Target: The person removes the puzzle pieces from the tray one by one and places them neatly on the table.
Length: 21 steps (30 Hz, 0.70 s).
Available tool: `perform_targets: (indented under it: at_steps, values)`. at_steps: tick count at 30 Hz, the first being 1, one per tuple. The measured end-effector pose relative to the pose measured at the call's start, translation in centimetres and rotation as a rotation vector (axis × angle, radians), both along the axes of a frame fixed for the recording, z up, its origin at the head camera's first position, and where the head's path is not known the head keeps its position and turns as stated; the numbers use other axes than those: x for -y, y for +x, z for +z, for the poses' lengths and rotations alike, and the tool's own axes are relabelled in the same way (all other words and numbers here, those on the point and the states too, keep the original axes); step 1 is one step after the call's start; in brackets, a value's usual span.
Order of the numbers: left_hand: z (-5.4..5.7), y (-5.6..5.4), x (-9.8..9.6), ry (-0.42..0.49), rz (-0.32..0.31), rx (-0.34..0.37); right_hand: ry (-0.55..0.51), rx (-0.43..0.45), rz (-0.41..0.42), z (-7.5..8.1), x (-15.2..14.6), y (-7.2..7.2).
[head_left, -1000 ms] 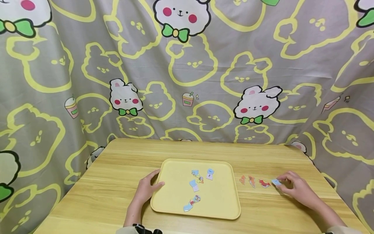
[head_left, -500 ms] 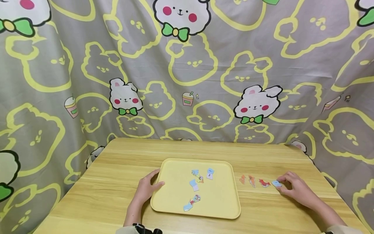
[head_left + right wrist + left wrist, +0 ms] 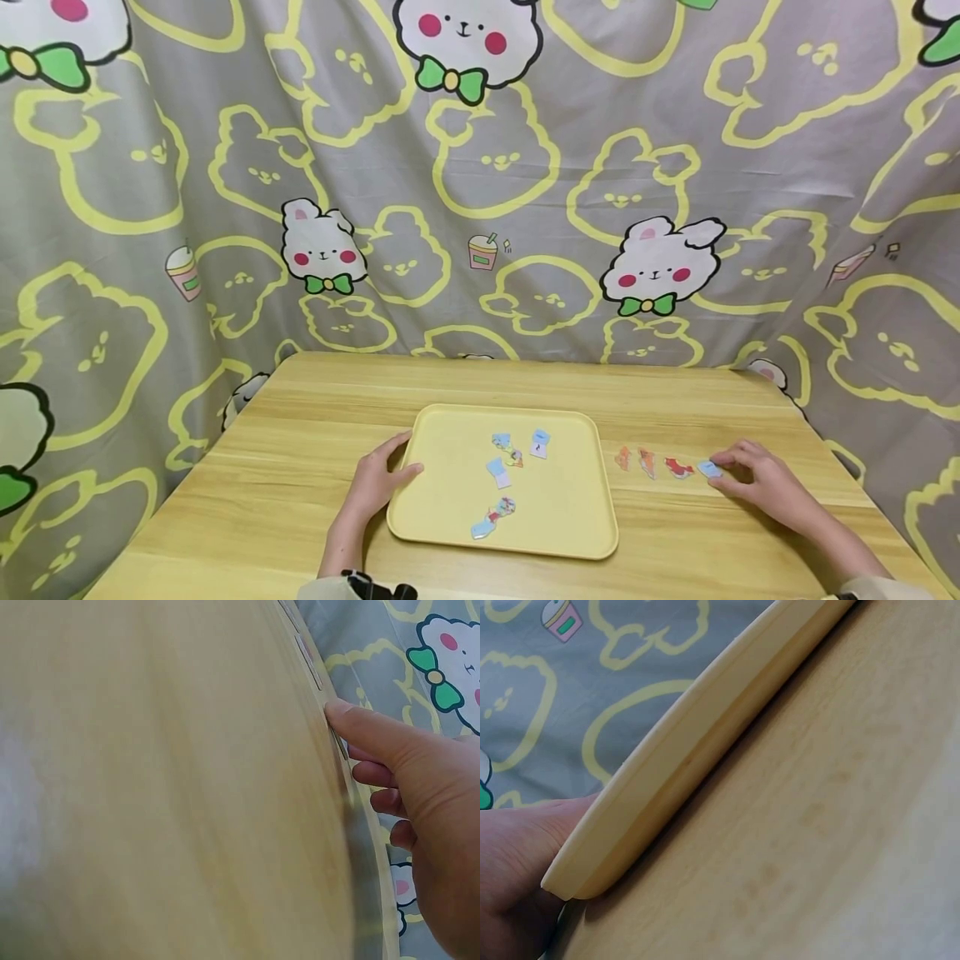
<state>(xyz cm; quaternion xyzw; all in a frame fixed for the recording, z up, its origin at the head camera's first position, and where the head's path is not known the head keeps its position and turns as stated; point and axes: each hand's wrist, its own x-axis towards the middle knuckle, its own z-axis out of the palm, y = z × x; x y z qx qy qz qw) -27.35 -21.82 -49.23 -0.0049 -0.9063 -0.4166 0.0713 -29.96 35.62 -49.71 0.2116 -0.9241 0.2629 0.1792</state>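
My left hand [image 3: 372, 482] holds the left rim of a yellow tray [image 3: 438, 521], thumb over the edge and fingers along the outside. In the left wrist view the tray's side wall [image 3: 667, 754] rises beside that hand. To the right of the tray, my right hand [image 3: 765, 487] holds a light blue puzzle piece [image 3: 708, 470] on the table between thumb and fingers. The right wrist view shows this thin piece [image 3: 340, 742] edge-on at the thumb tip. Left of it in a row lie a red puzzle piece [image 3: 678, 468] and two orange pieces [image 3: 647, 463].
On the tray lie several puzzle pieces, including a blue-and-white pair [image 3: 540, 444], another pair [image 3: 498, 472] and a joined strip [image 3: 493, 518]. The wooden table [image 3: 247, 483] ends at a grey patterned curtain [image 3: 517, 317] behind and at both sides.
The light blue piece has turned slightly and settled flatter beside the red one, with the right hand still at it. The left hand and tray have stayed in place.
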Motion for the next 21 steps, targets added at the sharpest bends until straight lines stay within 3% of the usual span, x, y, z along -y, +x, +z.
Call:
perform_targets:
  at_steps: [21]
  values:
    - [-0.1,-0.1,0.14,0.02,-0.001,0.01,0.033,0.012,0.004,0.25,0.05,0.18]
